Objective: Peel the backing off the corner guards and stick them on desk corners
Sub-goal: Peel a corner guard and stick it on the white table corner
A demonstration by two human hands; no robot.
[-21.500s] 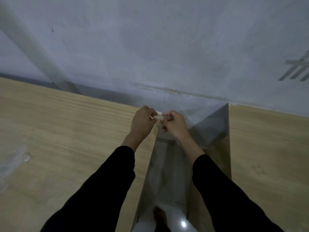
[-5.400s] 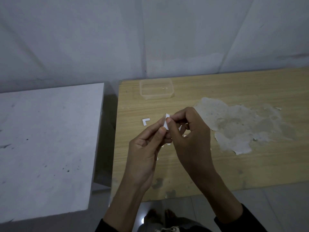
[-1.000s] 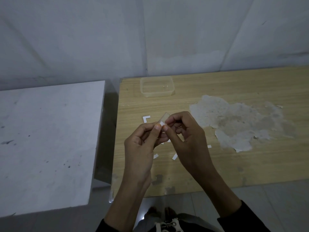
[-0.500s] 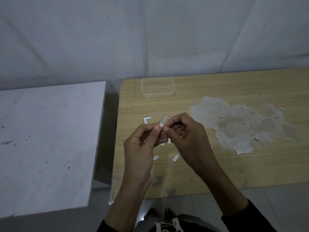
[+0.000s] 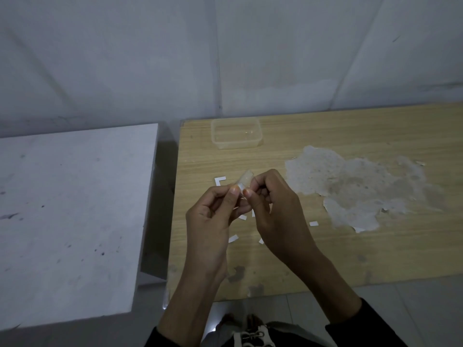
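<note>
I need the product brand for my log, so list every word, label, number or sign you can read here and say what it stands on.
No readable text anywhere in this view.
Clear corner guard, pinched between left hand and right hand: no print visible.
Clear plastic container: no label visible.
White backing scraps on the wooden desk: blank.

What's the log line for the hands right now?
step: peeling; left hand: pinches corner guard; right hand: pinches it too; desk: white scraps
</note>
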